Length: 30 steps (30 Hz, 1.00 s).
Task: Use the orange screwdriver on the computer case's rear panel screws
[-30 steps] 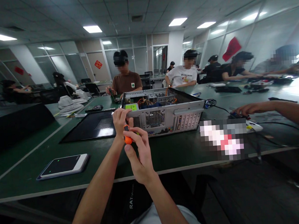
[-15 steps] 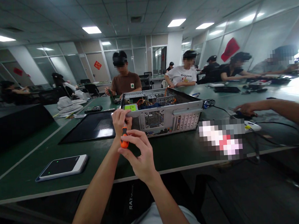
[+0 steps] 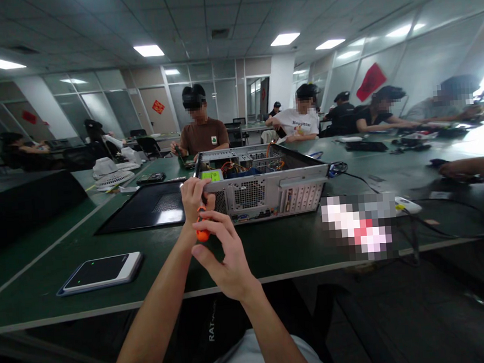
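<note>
An open desktop computer case (image 3: 275,187) lies on its side on the green table, its rear panel facing me and its cables showing inside. My left hand (image 3: 193,198) is closed at the case's near left corner, around the shaft end of a screwdriver. The orange and black screwdriver handle (image 3: 203,235) points back toward me. My right hand (image 3: 226,254) has its curled fingers over that handle, while the thumb stands a little apart below it. The screwdriver's tip is hidden behind my left hand.
A black side panel (image 3: 144,210) lies left of the case. Nearer me is a white-edged tablet-like device (image 3: 101,271). On the right are cables and a white power strip (image 3: 407,205), with another person's hand (image 3: 459,169) beyond. People sit across the table.
My right thumb has moved slightly away from the screwdriver handle, and the handle has turned a little. My left hand stays at the corner. The other person's hand has shifted right.
</note>
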{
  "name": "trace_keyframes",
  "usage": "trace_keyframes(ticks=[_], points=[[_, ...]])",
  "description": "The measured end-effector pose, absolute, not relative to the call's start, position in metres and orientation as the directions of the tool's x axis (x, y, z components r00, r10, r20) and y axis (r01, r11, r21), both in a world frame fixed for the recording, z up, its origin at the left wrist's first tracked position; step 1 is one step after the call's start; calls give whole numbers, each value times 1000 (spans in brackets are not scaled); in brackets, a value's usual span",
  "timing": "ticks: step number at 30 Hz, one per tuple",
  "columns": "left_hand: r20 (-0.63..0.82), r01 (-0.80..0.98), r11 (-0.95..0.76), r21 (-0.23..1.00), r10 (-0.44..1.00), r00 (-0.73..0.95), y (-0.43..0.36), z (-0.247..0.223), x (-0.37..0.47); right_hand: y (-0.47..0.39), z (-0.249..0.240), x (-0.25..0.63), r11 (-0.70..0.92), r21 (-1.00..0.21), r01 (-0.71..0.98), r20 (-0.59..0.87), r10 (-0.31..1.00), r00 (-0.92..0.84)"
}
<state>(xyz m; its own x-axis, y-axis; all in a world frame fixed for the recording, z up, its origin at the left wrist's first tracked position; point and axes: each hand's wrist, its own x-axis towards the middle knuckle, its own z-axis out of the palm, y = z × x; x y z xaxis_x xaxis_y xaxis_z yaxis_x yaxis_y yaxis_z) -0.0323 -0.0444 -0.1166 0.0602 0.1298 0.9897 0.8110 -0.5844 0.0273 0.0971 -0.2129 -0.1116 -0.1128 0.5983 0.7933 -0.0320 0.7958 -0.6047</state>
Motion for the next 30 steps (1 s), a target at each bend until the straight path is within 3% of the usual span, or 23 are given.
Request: trace_keyframes(ticks=[15, 30], points=[[976, 767, -642, 9, 174, 134, -45, -121, -40, -215, -103, 112, 813, -578, 69, 815, 579, 10], [978, 818, -550, 169, 197, -69, -56, -113, -30, -228, -93, 132, 826, -562, 45, 822, 553, 136]])
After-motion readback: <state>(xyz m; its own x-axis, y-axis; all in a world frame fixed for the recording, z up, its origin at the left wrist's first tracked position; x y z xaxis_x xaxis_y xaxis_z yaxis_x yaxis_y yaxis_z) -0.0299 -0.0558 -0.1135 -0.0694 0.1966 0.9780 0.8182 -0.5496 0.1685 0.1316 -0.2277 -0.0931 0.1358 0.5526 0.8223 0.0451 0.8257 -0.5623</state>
